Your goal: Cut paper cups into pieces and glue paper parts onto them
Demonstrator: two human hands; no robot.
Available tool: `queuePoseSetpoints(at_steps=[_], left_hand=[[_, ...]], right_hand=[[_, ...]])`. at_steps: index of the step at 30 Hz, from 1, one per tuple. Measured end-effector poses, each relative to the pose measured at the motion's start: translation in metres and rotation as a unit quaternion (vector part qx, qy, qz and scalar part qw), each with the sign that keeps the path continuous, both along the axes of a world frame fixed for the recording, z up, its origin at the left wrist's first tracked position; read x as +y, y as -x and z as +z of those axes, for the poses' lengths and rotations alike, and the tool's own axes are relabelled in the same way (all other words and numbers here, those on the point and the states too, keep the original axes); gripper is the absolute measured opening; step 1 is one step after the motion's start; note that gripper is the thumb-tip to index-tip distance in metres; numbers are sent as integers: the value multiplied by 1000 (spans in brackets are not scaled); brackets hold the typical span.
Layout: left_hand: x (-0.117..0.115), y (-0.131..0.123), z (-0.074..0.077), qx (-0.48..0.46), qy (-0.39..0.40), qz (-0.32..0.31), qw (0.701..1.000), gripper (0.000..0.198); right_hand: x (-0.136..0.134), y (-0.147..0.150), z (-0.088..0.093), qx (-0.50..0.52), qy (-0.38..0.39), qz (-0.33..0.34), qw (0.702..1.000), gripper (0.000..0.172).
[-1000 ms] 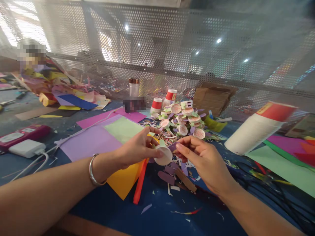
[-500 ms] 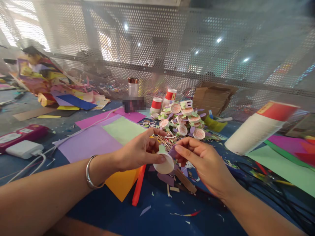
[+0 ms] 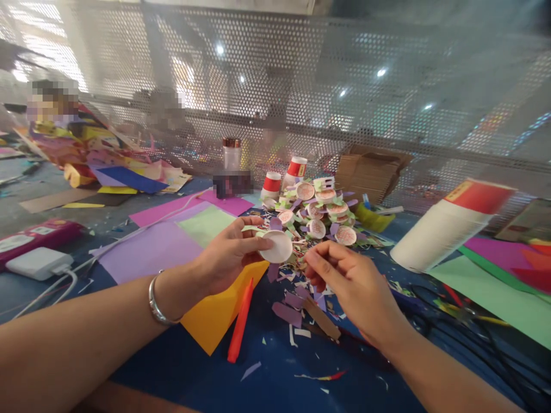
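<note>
1. Left hand (image 3: 230, 246) pinches white paper disc (image 3: 279, 248) at its edge, above paper scraps (image 3: 287, 314).
2. Right hand (image 3: 346, 272) just beside, curled; cannot tell if holding anything.
3. Disc probably light, easily creased: grip rim.

Both forearms (image 3: 86, 338) are angled inward; the left hand (image 3: 228, 249) is pinched, the right hand (image 3: 348, 275) loosely curled.

On the blue counter (image 3: 198, 381) before me, I see a purple sheet (image 3: 142, 252), an orange sheet (image 3: 213, 318), a red-orange marker (image 3: 241, 322), a white charger (image 3: 38, 262) and scattered paper scraps (image 3: 287, 314).
</note>
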State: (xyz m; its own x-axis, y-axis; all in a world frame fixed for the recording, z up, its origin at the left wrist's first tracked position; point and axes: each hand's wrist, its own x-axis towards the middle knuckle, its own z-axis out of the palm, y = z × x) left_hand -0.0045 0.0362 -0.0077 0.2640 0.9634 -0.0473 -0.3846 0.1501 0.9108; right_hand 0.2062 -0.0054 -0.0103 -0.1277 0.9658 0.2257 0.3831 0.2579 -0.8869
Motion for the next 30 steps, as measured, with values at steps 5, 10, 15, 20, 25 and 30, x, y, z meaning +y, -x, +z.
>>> queuePoseSetpoints(at_steps=[5,10,15,20,25,30], left_hand=[[0,-4,-4,-42,-14,8,999,45],[-3,-7,-6,-64,-26,9,998,46],[-6,-8,-3,-60,-28,-10,998,43],[-6,-6,-4,-10,-21,0,1000,43],[-1,-2,-4,50,5,-5,999,36],[10,-4,-1,44,34,48,997,24]], right_hand=[[-1,5,-2,-18,33,57,998,30],[-1,9,-2,4,58,68,996,27],[-3,10,-1,27,76,80,994,23],[-3,9,0,30,76,83,993,21],[-3,5,0,3,55,68,996,24],[-4,2,2,-45,-9,41,998,25]])
